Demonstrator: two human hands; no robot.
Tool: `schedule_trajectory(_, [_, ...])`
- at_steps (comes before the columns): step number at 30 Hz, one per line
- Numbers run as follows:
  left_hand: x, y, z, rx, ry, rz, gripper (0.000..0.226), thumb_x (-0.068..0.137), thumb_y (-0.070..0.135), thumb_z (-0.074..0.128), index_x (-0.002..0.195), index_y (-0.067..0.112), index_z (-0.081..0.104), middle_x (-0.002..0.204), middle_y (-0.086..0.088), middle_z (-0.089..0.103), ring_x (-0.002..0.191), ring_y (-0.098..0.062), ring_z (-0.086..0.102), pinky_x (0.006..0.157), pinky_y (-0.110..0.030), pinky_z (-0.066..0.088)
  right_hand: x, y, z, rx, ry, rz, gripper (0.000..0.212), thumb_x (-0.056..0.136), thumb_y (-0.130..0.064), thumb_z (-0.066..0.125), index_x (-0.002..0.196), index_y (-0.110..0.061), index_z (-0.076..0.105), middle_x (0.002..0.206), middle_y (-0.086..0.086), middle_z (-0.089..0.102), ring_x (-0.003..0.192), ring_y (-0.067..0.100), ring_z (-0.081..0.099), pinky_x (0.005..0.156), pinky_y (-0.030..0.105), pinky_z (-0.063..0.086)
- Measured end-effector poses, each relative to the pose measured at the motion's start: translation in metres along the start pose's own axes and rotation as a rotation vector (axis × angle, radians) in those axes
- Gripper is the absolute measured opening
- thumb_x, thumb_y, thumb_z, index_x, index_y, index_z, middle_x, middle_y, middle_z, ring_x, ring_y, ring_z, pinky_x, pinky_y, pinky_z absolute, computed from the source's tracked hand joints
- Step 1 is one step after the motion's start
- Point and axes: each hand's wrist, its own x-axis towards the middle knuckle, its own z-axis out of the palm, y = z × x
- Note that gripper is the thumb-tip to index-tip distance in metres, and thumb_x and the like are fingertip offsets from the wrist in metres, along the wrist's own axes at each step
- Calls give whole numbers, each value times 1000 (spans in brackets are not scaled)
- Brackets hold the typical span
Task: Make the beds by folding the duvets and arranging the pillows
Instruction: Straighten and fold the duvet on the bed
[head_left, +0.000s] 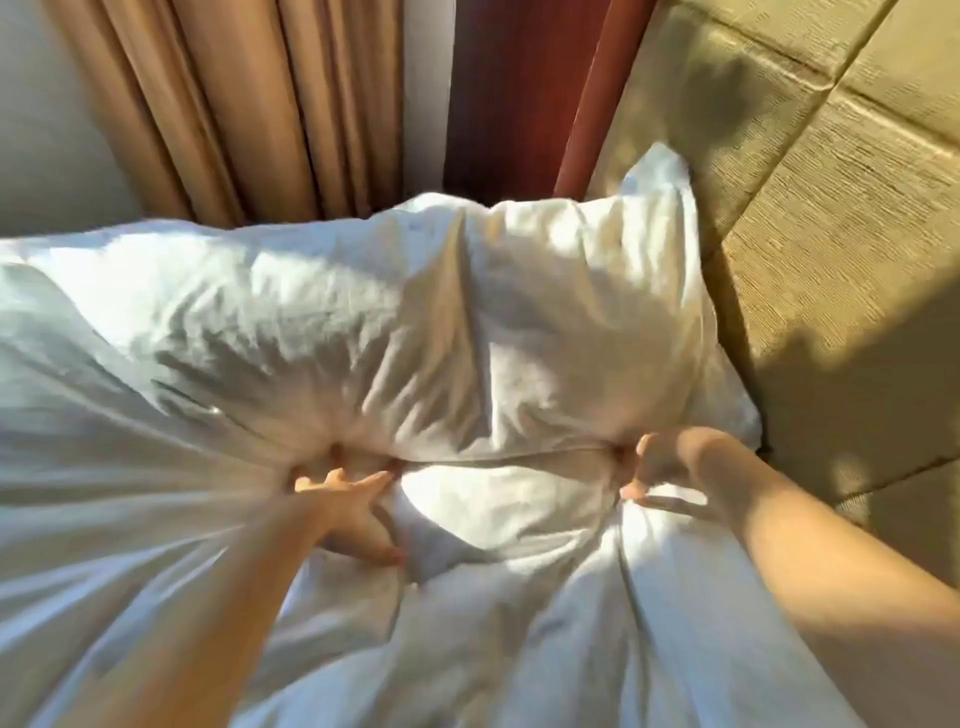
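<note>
Plump white fabric pillow (467, 322) lay against beige padded headboard (831, 208) — left hand (348, 499) pressed it, fingers splayed; right hand (654, 467) gripped its edge. Rumpled white duvet (467, 649) apparently unfolded — early stage.

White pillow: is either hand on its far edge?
No, the left hand and the right hand both press into the near edge of the white fabric pillow.

no text, label, brand, number or sign readable anywhere, white pillow (519, 322) plain, beige curtain (234, 104) plain, padded headboard (831, 208) unmarked
</note>
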Motion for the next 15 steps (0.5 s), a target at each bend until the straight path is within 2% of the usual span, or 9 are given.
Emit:
schedule_trajectory(1, [-1, -1, -26, -14, 93, 28, 80, 77, 73, 43, 144, 30, 32, 147, -2, 38, 137, -25, 33, 112, -41, 26, -10, -25, -23, -109, 103, -73, 29, 73, -20, 73, 97, -12, 60, 69, 2, 68, 56, 4, 67, 56, 22, 54])
schedule_trajectory(2, [-3, -3, -49, -88, 289, 23, 76, 78, 74, 39, 138, 28, 42, 144, -3, 43, 133, -26, 37, 111, -43, 28, -19, -52, -41, -269, 302, -157, 25, 89, -27, 57, 108, -11, 62, 82, 5, 69, 75, 13, 71, 65, 28, 56])
schedule_trajectory(3, [0, -4, -72, -177, 507, -2, 76, 76, 74, 44, 139, 30, 41, 146, -5, 40, 135, -27, 35, 111, -47, 29, -17, -76, -58, -424, 628, -328, 36, 95, -35, 42, 112, -12, 63, 98, 10, 68, 95, 24, 67, 77, 34, 53])
schedule_trajectory(4, [8, -6, -91, -254, 672, -38, 86, 71, 75, 53, 145, 38, 28, 154, -5, 25, 141, -30, 23, 112, -54, 25, -9, -100, -73, -461, 919, -525, 49, 94, -43, 30, 117, -12, 62, 112, 14, 64, 108, 33, 59, 88, 39, 47])
schedule_trajectory(5, [19, -7, -105, -281, 711, -72, 101, 63, 79, 57, 146, 48, 7, 159, -2, 3, 145, -34, 4, 110, -63, 17, 0, -116, -79, -408, 1087, -667, 60, 90, -51, 24, 124, -15, 58, 123, 18, 58, 118, 38, 51, 98, 44, 39])
schedule_trajectory(7, [48, -3, -113, -246, 575, -139, 115, 48, 92, 50, 135, 61, -18, 154, 4, -28, 141, -40, -19, 102, -75, 7, 31, -132, -80, -478, 1003, -624, 68, 84, -67, 21, 143, -35, 34, 150, 19, 30, 138, 42, 24, 110, 58, 16])
schedule_trajectory(10, [126, -8, -93, -251, 525, -137, 116, 29, 104, 22, 124, 65, -32, 146, 8, -43, 138, -46, -21, 104, -73, 8, 111, -124, -64, -575, 781, -362, 64, 88, -70, 17, 146, -50, -1, 159, 7, -10, 144, 36, -11, 112, 59, -9])
schedule_trajectory(12, [170, -15, -83, -261, 526, -157, 112, 20, 105, 8, 112, 66, -42, 134, 11, -53, 137, -47, -24, 105, -72, 5, 147, -126, -45, -556, 806, -367, 61, 91, -66, 16, 146, -49, -7, 158, 7, -16, 143, 36, -15, 113, 56, -12])
schedule_trajectory(15, [215, -22, -75, -235, 516, -145, 124, 14, 106, 5, 126, 65, -29, 137, 8, -49, 139, -44, -24, 106, -71, 0, 185, -138, -24, -534, 866, -388, 61, 91, -66, 17, 144, -50, -8, 158, 10, -11, 143, 39, -7, 112, 57, -9])
